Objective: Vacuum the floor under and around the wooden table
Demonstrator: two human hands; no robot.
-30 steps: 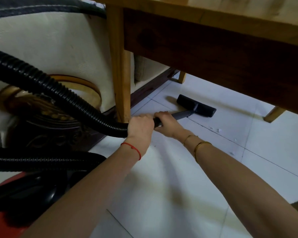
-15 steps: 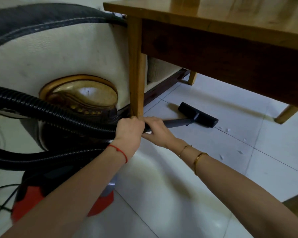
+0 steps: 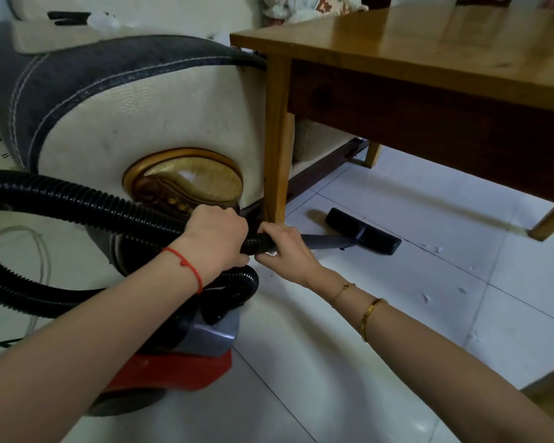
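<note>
Both hands sit at mid-frame on the vacuum. The left hand is wrapped around the end of the black ribbed hose, and the right hand is curled around the collar where the hose meets the grey wand, the 2 nearly touching.

From that grip the wand runs to the right and slightly away, low over the white tiled floor, ending in the black floor head. The head lies flat on the tiles just right of the wooden table's near leg, under the table's front edge, its long axis set across the wand.

The right hand is the nearer one to the head, so steering likely falls to it. Pale scraps remain on the tiles to the right of the head and lower right, so the next sweep probably heads that way. The red vacuum body rests at lower left, beside the sofa arm.
</note>
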